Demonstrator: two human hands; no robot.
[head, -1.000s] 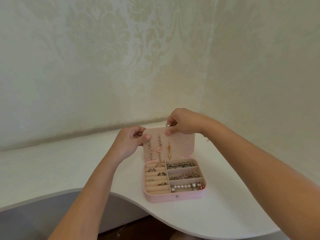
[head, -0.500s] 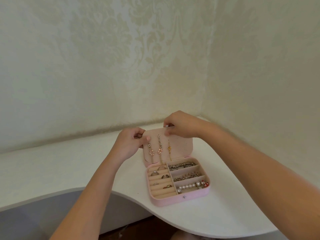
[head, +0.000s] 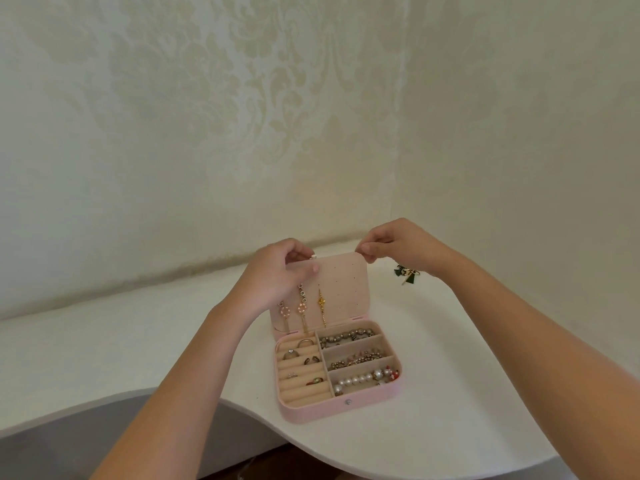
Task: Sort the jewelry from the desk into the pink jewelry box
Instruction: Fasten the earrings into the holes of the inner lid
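The pink jewelry box (head: 341,408) lies open on the white desk (head: 138,341), its lid (head: 346,289) standing upright. Three dangling earrings (head: 303,308) hang on the lid's inner panel. Rings sit in the left slots (head: 299,372); bead and pearl bracelets (head: 363,375) fill the right compartments. My left hand (head: 277,271) grips the lid's top left edge, thumb on the panel, with a small white piece at its fingertips. My right hand (head: 398,244) pinches the lid's top right corner. A green and gold earring (head: 407,273) lies on the desk, right of the lid, under my right wrist.
The desk stands in a corner of two pale patterned walls (head: 242,133). Its front edge (head: 242,407) curves inward just left of the box, with dark floor below. Bare desk surface stretches left of the box.
My right hand slid from the lid's middle top to its right corner, uncovering the green earring. The left hand moved up onto the lid's top left. The view shifted slightly.
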